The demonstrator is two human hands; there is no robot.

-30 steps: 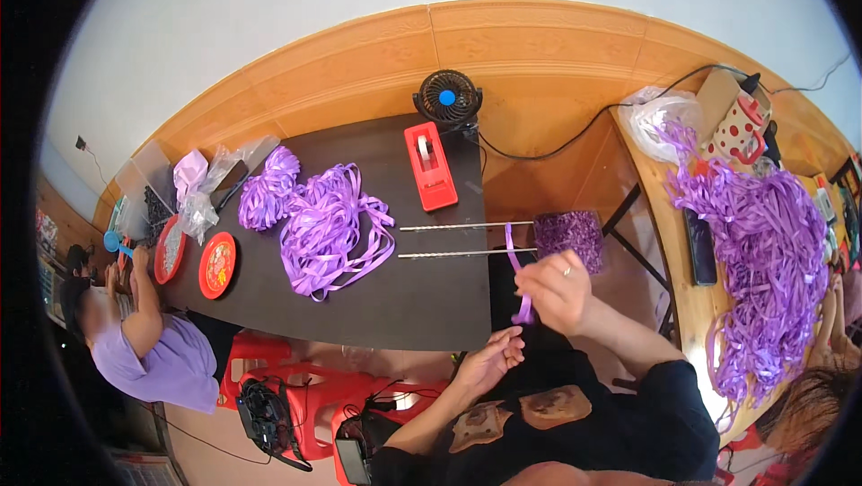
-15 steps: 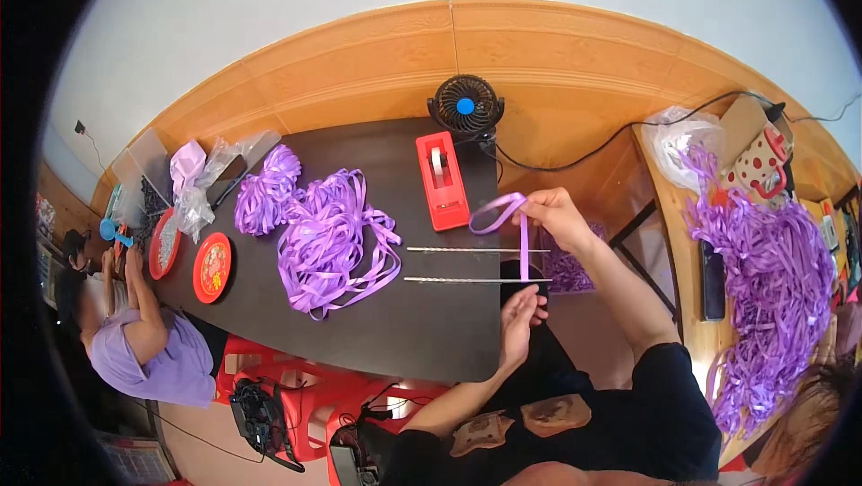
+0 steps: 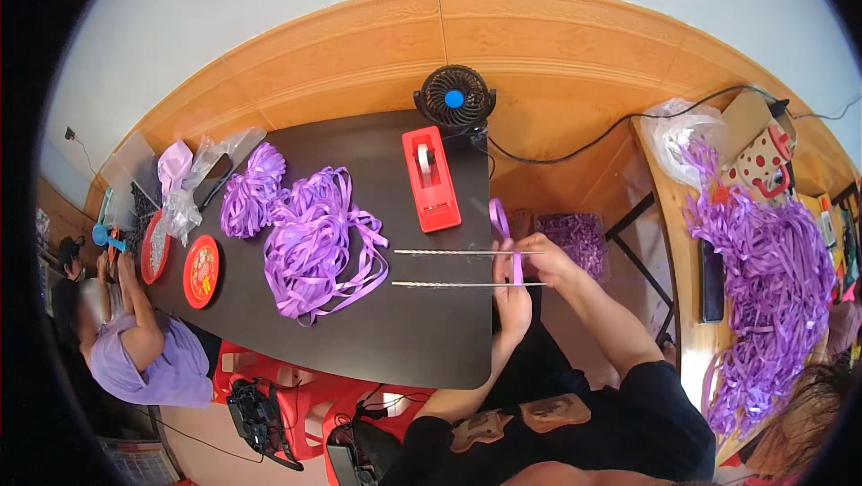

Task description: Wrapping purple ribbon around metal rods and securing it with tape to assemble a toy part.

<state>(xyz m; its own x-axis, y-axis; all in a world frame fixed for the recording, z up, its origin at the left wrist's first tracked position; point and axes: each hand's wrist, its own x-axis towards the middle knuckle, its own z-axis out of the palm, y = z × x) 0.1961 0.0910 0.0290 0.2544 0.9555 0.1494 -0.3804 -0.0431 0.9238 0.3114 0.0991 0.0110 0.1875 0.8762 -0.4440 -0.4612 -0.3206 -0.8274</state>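
Observation:
Two thin twisted metal rods (image 3: pixel 440 251) lie parallel, sticking out past the right edge of the dark table. A purple ribbon (image 3: pixel 518 270) runs across both, with a loop of it standing up beyond the far rod. My right hand (image 3: pixel 549 263) pinches the ribbon at the far rod's end. From below, my left hand (image 3: pixel 513 308) reaches up past the near rod, its fingertips closed on the ribbon close to my right fingers. The exact grip of the left fingertips is partly hidden. Left of the rods sits a loose heap of purple ribbon loops (image 3: pixel 314 248).
A red tape dispenser (image 3: pixel 431 181) and a black fan (image 3: pixel 455 98) stand at the table's far side. Red plates (image 3: pixel 190 272) lie at left, near a person in a purple shirt (image 3: pixel 148 356). More ribbon (image 3: pixel 763 297) covers the wooden table at right; a bin of ribbon (image 3: pixel 575 239) stands below.
My right hand has come down and nearer to the far rod with the ribbon. My left hand has moved up, over to the ribbon, and the two hands now meet.

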